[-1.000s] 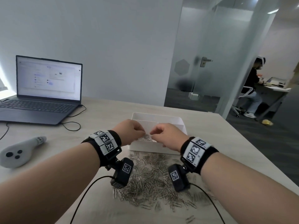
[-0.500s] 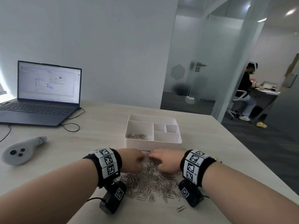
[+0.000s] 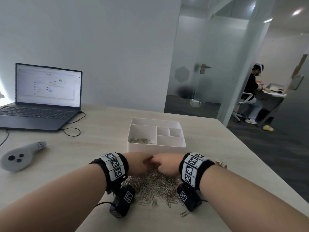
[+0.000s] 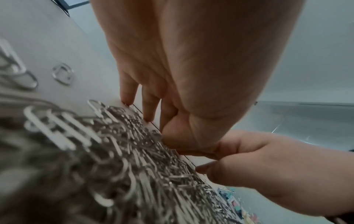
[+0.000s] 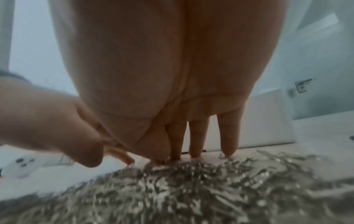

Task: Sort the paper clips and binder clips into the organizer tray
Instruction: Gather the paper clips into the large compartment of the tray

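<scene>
A heap of silver paper clips (image 3: 155,186) lies on the table in front of the white organizer tray (image 3: 172,145). A few paper clips (image 3: 142,141) sit in the tray's large left compartment. My left hand (image 3: 143,162) and right hand (image 3: 158,163) meet at the heap's far edge, just before the tray's front wall. In the left wrist view the left hand (image 4: 151,121) points its straight fingers (image 4: 128,94) down onto the clips. In the right wrist view the right hand (image 5: 191,156) does the same, thumb beside the index finger. Whether any clips are pinched is hidden.
Some binder clips (image 3: 220,164) lie to the right of my right wrist. A grey controller (image 3: 18,158) rests at the left. An open laptop (image 3: 45,99) with its cable stands at the far left. The table edge runs along the right, where a seated person (image 3: 252,94) is behind glass.
Both hands have come back from over the tray's left compartment, down to the far edge of the heap. The tray and the clips inside it now show.
</scene>
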The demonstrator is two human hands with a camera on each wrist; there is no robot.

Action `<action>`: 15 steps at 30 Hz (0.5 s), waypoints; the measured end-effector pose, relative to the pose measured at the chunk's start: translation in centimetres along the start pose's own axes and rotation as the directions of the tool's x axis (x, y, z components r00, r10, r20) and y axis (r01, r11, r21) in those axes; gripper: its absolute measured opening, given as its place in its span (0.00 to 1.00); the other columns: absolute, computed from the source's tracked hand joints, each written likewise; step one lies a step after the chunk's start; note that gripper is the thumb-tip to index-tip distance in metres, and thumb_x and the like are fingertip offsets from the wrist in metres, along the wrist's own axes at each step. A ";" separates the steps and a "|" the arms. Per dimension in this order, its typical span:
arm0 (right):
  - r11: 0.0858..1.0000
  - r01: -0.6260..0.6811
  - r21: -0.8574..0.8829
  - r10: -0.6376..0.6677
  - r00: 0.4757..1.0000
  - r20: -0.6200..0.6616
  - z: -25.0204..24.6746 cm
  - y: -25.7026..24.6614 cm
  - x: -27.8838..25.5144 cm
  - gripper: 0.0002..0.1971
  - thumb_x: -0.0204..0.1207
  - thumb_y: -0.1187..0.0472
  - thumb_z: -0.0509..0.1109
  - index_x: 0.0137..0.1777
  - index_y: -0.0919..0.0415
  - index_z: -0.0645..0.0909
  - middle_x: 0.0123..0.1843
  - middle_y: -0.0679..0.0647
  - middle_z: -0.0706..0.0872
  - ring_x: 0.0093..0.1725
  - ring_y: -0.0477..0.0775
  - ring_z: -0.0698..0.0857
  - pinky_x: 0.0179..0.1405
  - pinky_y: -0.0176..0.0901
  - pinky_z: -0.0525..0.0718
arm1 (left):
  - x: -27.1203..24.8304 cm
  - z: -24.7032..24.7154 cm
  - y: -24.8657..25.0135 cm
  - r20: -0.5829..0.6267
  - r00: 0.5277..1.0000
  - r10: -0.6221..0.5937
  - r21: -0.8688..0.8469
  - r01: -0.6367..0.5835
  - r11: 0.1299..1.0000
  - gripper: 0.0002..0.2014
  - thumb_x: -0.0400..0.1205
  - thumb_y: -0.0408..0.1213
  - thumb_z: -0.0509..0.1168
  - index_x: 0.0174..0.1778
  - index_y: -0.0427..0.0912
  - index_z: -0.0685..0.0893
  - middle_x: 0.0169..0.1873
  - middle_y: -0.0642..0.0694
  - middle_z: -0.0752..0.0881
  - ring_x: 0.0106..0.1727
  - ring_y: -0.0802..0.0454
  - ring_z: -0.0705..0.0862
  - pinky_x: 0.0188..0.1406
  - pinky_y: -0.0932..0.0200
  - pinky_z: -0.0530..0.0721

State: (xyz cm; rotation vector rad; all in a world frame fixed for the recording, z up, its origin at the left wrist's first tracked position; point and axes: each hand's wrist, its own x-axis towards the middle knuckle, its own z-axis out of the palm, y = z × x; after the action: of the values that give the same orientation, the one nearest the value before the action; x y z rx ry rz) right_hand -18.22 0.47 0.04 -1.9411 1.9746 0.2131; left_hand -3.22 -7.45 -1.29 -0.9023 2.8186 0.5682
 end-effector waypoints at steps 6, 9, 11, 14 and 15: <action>0.950 0.026 0.311 0.001 0.996 -0.086 -1.5 3.3 -2.9 0.23 0.80 0.62 0.61 0.67 0.38 0.86 0.61 0.40 0.88 0.57 0.37 0.85 0.64 0.39 0.80 | -1.0 -1.3 -0.5 -0.015 1.000 0.010 -0.190 -0.013 0.982 0.21 0.83 0.35 0.60 0.70 0.55 0.83 0.66 0.59 0.85 0.65 0.60 0.83 0.72 0.55 0.78; 0.928 -0.004 0.373 0.076 0.981 -0.178 -1.9 5.4 -4.3 0.18 0.82 0.59 0.68 0.70 0.46 0.84 0.63 0.38 0.87 0.60 0.37 0.85 0.68 0.39 0.81 | -1.1 -2.0 -2.1 -0.093 0.994 -0.052 -0.181 0.034 0.983 0.20 0.83 0.36 0.60 0.69 0.56 0.84 0.66 0.60 0.84 0.66 0.59 0.81 0.73 0.58 0.76; 0.944 -0.109 0.312 0.151 0.982 -0.113 -1.7 6.7 -5.0 0.21 0.81 0.52 0.72 0.74 0.46 0.81 0.64 0.42 0.86 0.55 0.42 0.86 0.51 0.35 0.84 | -1.2 -2.2 -3.0 -0.073 0.992 -0.108 -0.060 0.103 0.993 0.21 0.82 0.46 0.63 0.72 0.56 0.81 0.70 0.56 0.82 0.68 0.55 0.81 0.72 0.54 0.77; 0.937 -0.257 0.235 0.249 0.966 0.062 -0.7 8.3 -5.4 0.33 0.72 0.42 0.78 0.77 0.44 0.75 0.59 0.48 0.85 0.47 0.51 0.88 0.40 0.42 0.88 | -1.4 -1.8 -3.6 0.009 0.979 -0.202 0.176 0.197 0.964 0.34 0.77 0.64 0.64 0.77 0.53 0.76 0.72 0.48 0.78 0.69 0.47 0.81 0.69 0.49 0.80; 0.931 -0.290 0.220 0.273 0.956 0.105 -0.3 8.7 -5.6 0.37 0.68 0.41 0.81 0.77 0.41 0.73 0.58 0.51 0.86 0.46 0.54 0.90 0.42 0.46 0.91 | -1.5 -1.6 -3.6 0.020 0.977 -0.214 0.207 0.206 0.956 0.36 0.75 0.68 0.64 0.77 0.54 0.76 0.71 0.47 0.77 0.67 0.46 0.81 0.68 0.48 0.81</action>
State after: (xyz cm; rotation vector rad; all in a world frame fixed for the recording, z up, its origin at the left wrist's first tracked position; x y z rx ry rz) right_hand -26.89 5.97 1.11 -1.4819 2.1187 0.1155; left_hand 0.09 -9.97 -0.58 -1.1136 2.6361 0.2608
